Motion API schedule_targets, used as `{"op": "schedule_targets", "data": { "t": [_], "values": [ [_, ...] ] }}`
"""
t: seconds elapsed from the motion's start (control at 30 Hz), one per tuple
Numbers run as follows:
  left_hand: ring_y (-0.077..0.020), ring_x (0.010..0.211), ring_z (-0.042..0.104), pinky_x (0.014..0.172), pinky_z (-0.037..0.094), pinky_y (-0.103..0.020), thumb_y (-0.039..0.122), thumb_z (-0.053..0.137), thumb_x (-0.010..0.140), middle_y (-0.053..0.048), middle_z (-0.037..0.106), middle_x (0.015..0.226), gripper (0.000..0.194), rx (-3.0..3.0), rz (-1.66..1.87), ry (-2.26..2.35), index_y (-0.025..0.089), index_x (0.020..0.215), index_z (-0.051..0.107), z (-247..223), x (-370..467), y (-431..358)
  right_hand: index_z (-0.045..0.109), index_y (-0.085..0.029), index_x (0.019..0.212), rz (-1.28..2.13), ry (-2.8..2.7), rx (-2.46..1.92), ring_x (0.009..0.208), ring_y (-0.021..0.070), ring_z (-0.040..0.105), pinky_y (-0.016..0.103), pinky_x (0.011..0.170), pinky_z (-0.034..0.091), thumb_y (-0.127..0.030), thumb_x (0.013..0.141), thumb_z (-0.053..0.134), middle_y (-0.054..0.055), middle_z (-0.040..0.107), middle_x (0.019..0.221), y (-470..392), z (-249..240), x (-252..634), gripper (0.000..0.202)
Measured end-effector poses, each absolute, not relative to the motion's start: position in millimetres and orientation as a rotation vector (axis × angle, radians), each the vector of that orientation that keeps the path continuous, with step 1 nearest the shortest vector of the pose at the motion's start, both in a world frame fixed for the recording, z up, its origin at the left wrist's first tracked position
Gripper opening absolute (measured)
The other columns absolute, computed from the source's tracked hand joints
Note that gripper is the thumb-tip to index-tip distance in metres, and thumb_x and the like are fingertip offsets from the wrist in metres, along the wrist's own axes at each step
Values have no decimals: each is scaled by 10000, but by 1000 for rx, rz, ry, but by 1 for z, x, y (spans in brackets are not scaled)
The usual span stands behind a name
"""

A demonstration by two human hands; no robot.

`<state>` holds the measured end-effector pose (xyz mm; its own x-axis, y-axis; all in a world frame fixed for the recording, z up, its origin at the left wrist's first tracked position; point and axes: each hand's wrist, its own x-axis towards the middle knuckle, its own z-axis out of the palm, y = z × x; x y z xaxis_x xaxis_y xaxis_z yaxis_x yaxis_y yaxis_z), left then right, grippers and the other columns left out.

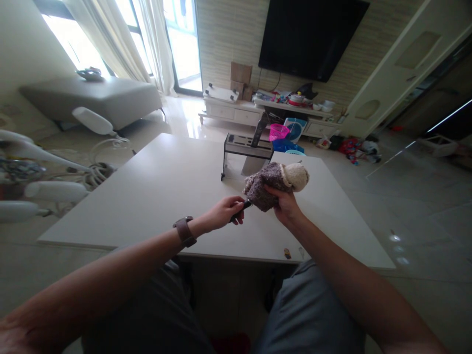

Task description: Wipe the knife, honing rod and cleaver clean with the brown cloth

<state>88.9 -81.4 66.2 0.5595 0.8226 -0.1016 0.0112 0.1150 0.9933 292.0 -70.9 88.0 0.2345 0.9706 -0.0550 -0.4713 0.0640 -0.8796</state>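
Note:
My left hand (234,209) is closed round the black handle of a knife (241,210). Most of its blade is hidden by a brown-purple cloth (269,184) with a cream end; a small grey tip shows past the cloth's far side. Fingers wrapped about the bunched cloth, my right hand (285,204) grips it over the blade. Both hands are above the white table. Just beyond them stands a knife rack (248,144) with slots in its top, a dark handle sticking up and a wide grey blade hanging below.
The white table (147,196) spreads under my arms. Near its front edge lies a small yellow-brown figure (287,253). White chair-like parts (55,191) stand at the left. Beyond the table are a pink basket (279,132) and a low cabinet (230,112).

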Motion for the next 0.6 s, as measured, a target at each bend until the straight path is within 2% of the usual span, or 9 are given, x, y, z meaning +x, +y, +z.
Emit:
{"op": "schedule_targets", "data": {
  "t": [0.1,0.17,0.23,0.37,0.47,0.6],
  "values": [
    [-94,503,524,429,368,-191,535,599,936,14,585,674,366,1296,707,800,173,949,548,71,87,-84,735,-235,977,1202,-655,-944,983,237,747,440,970,596,-125,525,908,-5,807,1004,-64,91,302,496],
    [-71,475,433,404,272,-169,543,569,953,43,524,653,358,1259,698,801,187,955,531,77,86,-86,736,-232,987,1202,-646,-944,989,237,751,456,995,587,-140,561,897,4,807,1014,-58,93,311,465],
    [-67,482,398,408,234,-165,552,587,944,59,483,642,362,1255,670,807,195,963,528,82,84,-87,739,-221,988,1202,-635,-946,983,240,757,470,1009,581,-155,601,878,19,809,1016,-52,94,322,416],
    [-59,479,358,430,256,-177,512,707,871,80,467,625,372,1334,587,811,201,966,525,88,83,-89,747,-216,989,1184,-602,-917,977,233,764,456,1014,587,-161,646,851,22,810,1016,-45,97,339,362],
    [-59,472,347,435,264,-182,511,690,876,79,481,611,359,1373,560,806,204,941,516,85,83,-88,746,-219,982,1173,-580,-898,984,228,765,439,1004,597,-170,662,844,21,811,1008,-42,97,346,338],
    [-96,550,459,453,348,-201,570,660,864,33,523,675,399,1450,567,850,186,903,560,75,82,-82,744,-221,995,1157,-576,-877,971,226,769,440,984,610,-159,678,834,30,810,1019,-40,94,349,336]
  ]
}}
